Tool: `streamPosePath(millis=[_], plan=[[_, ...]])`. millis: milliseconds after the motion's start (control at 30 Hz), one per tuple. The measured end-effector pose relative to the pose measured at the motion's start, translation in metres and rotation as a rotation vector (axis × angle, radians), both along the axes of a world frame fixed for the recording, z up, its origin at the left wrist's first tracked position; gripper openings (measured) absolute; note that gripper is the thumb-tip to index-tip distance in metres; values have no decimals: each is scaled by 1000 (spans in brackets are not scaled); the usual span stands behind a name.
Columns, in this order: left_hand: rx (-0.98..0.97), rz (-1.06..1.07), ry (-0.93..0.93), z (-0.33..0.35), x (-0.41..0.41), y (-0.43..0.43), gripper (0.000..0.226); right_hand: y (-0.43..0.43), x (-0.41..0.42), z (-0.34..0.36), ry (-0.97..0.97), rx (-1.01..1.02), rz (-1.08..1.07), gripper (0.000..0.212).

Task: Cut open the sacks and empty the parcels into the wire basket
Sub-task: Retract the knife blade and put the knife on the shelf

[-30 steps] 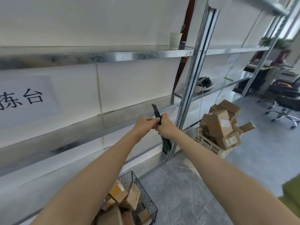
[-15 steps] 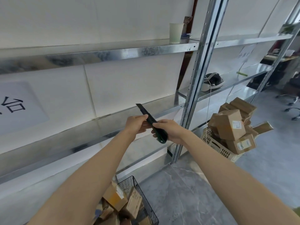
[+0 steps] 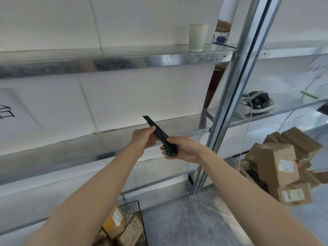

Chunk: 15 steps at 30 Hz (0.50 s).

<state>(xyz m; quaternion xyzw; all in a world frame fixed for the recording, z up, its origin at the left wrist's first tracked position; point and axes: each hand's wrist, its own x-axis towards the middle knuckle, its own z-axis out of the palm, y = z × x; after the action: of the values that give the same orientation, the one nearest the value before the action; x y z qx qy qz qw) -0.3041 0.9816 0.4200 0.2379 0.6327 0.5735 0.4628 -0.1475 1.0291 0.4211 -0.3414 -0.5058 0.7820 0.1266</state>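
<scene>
Cannot see most of the basket (image 3: 132, 208), cropped at the bottom edge. Cannot read the sign (image 3: 16, 112), cropped at left, nor labels on the blurred boxes (image 3: 273, 157). Cannot see the part of the knife (image 3: 157, 128) handle inside the right hand (image 3: 185, 148).

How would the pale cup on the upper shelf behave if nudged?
Probably tips easily: the cup stands tall on a narrower base. Likely light, since it looks like a thin disposable one. On the smooth metal shelf it may slide first.

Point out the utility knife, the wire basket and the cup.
utility knife (image 3: 160, 133): head view, dark middle of its body.
wire basket (image 3: 131, 207): head view, mesh of its far wall.
cup (image 3: 197, 37): head view, middle of its side.
</scene>
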Motion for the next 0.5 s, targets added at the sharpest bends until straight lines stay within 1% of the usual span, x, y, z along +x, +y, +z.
streamPosePath(millis=[133,267,500], plan=[[-6,42,-4,-2,13,21,20,27,9,-4,-22,74,-1,26],[-16,79,-26,-9,25,42,24,51,19,-12,-18,98,-3,24],[-39,93,-42,-19,33,62,26,75,18,-30,-36,175,-71,26]])
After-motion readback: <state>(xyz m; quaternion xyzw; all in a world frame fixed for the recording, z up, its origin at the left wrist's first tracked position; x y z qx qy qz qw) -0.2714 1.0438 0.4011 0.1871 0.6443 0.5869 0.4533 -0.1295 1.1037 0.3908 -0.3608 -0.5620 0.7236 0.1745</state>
